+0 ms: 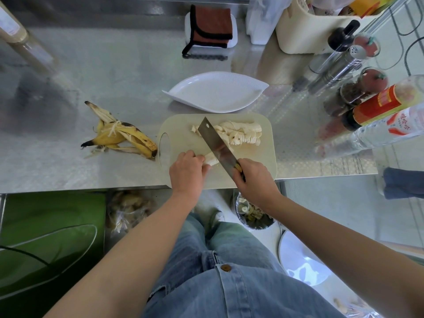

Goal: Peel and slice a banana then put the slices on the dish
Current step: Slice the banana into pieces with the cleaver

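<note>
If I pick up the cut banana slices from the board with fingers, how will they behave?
The banana slices look thin and pale, so probably soft and easily squashed by a pinch. They lie overlapped in a heap on the cutting board, so they may cling together and lift in clumps. Being flat, they should hardly roll.

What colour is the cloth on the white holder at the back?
The cloth is reddish-brown with black edging, seen in the head view.

Brushed stainless-steel counter, glossy, catching soft diffuse light. Steel upstand along its far edge. Pale grey floor beyond the counter's right end. Green flat panel under the counter, left. Cream plastic basket at far right.
</note>
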Motion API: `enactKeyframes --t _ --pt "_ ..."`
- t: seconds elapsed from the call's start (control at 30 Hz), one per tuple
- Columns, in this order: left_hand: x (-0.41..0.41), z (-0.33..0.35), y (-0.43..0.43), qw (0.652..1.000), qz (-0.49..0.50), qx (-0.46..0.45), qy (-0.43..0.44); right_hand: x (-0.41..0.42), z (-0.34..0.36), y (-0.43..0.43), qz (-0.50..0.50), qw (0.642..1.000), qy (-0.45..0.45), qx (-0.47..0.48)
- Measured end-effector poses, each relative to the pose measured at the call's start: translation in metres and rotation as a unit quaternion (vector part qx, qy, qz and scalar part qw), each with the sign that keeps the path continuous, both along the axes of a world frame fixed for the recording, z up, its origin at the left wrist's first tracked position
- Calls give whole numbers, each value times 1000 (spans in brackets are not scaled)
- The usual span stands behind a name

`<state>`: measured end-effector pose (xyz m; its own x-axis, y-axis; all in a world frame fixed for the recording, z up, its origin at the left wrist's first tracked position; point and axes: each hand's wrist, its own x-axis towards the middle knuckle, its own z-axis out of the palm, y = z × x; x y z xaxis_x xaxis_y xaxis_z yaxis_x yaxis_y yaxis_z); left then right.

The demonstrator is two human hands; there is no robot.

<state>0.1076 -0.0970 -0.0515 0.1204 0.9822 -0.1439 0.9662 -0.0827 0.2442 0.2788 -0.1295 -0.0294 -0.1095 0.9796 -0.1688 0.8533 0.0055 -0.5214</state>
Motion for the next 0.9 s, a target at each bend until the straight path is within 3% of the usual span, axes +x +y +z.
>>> enactKeyframes --t 0.47,0.9 --pt "-1 1 1 1000 5 -6 -14 0 -9 -5 7 998 -26 -49" --pt "0 2 1 1000 5 -6 -6 1 0 -1 6 1000 -10 -25"
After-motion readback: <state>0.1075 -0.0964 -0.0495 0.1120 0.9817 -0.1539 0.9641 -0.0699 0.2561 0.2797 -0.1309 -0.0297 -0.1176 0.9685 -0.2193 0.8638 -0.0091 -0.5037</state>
